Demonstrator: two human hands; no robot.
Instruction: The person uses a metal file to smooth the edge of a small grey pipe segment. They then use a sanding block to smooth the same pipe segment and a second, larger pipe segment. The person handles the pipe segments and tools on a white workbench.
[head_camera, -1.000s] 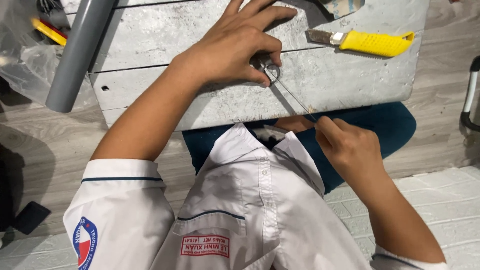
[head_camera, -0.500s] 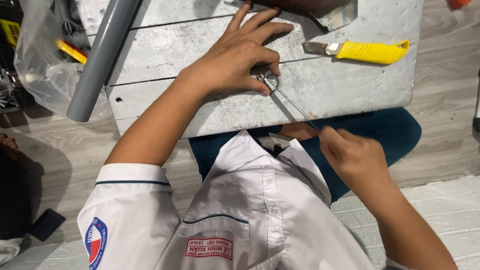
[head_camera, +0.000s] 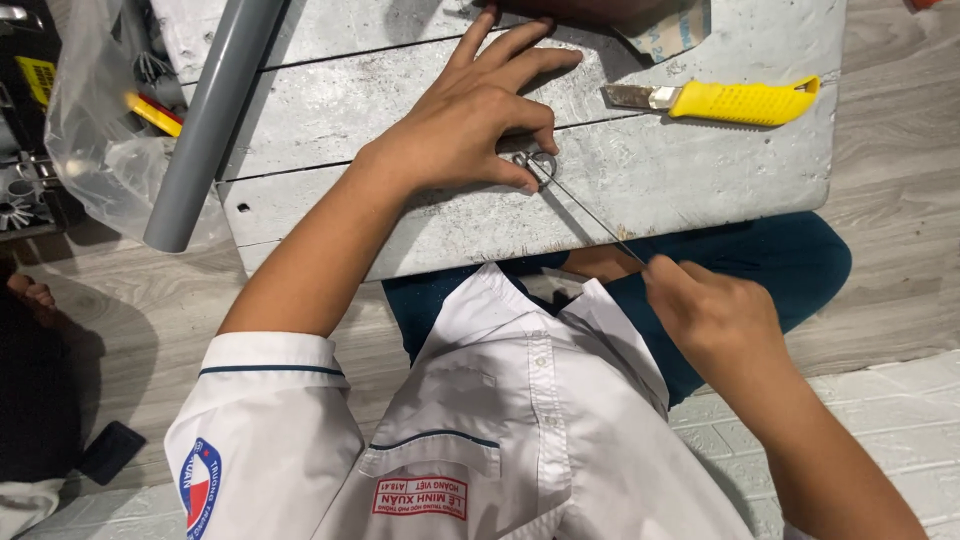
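Left hand (head_camera: 470, 120) pinning the looped end of a thin grey metal wire (head_camera: 585, 210) to the whitewashed plank surface (head_camera: 700, 170), right hand (head_camera: 715, 315) pinching its other end at five o'clock; yellow-handled utility knife (head_camera: 725, 100) at two o'clock, grey plastic pipe (head_camera: 210, 120) at nine o'clock.

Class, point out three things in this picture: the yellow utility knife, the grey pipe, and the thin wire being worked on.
Yellow utility knife (head_camera: 745, 101), head view, middle of its yellow handle.
Grey pipe (head_camera: 212, 118), head view, mid-length of the tube.
Thin wire (head_camera: 585, 209), head view, straight stretch between the two hands.
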